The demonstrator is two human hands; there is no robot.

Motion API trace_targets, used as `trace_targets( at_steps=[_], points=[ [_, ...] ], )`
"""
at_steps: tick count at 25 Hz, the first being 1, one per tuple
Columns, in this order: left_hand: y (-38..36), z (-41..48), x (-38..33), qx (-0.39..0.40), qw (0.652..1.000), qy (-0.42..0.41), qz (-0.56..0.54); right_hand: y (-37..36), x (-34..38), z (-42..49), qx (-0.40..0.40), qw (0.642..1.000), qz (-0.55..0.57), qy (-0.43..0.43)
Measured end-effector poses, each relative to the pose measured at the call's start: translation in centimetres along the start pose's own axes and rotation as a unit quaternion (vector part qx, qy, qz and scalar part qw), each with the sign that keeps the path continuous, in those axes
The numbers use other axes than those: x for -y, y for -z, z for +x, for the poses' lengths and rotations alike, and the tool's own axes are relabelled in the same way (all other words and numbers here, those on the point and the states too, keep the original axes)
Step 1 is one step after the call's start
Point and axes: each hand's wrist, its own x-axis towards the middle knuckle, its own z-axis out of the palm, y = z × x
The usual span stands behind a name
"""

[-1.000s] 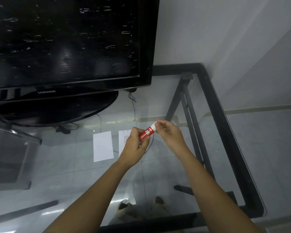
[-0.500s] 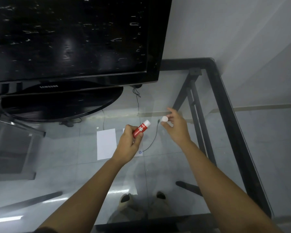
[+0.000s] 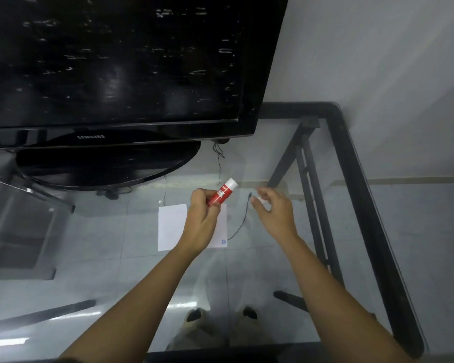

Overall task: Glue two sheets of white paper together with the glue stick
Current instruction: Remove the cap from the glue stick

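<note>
My left hand (image 3: 202,224) is closed around a red glue stick (image 3: 222,193), held above the glass table with its white end tilted up and to the right. Two white paper sheets lie side by side under that hand: the left sheet (image 3: 171,227) shows almost whole, while the right sheet (image 3: 220,233) is partly hidden by my hand. My right hand (image 3: 271,213) is blurred, to the right of the stick and apart from it. A pale blur between its thumb and forefinger looks like the stick's white cap (image 3: 259,200).
A large black television (image 3: 116,64) on an oval base (image 3: 102,169) fills the back left of the glass table (image 3: 357,166), which has a black frame. A thin black cable (image 3: 243,221) lies just right of the sheets. Floor tiles and my feet show through the glass.
My right hand pulled the white cap off the glue stick and moved right with it. My left hand kept the stick and lifted it slightly over the sheets.
</note>
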Motion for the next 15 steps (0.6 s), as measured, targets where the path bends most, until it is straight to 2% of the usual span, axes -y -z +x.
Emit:
trace_targets(
  at_steps=[5, 10, 12, 13, 15],
  points=[
    [1.1, -1.0, -3.2, -0.029, 0.989, -0.027, -0.146, 0.4, 6.1, -2.3, 0.079, 0.979, 0.179, -0.061],
    [1.6, -2.6, -4.4, -0.015, 0.991, -0.102, -0.088, 1.4, 9.7, -3.0, 0.081, 0.96, 0.263, -0.06],
    [1.8, -2.7, -4.4, -0.002, 0.994, -0.057, -0.097, 1.7, 10.3, -3.3, 0.078, 0.951, 0.293, -0.058],
    [2.0, -2.6, -4.7, 0.01, 0.989, 0.005, -0.148, 1.9, 10.4, -3.4, 0.082, 0.948, 0.302, -0.051],
    [2.4, -2.5, -4.8, 0.043, 0.946, 0.124, -0.295, 2.1, 10.8, -3.8, 0.095, 0.947, 0.303, -0.041]
  ],
)
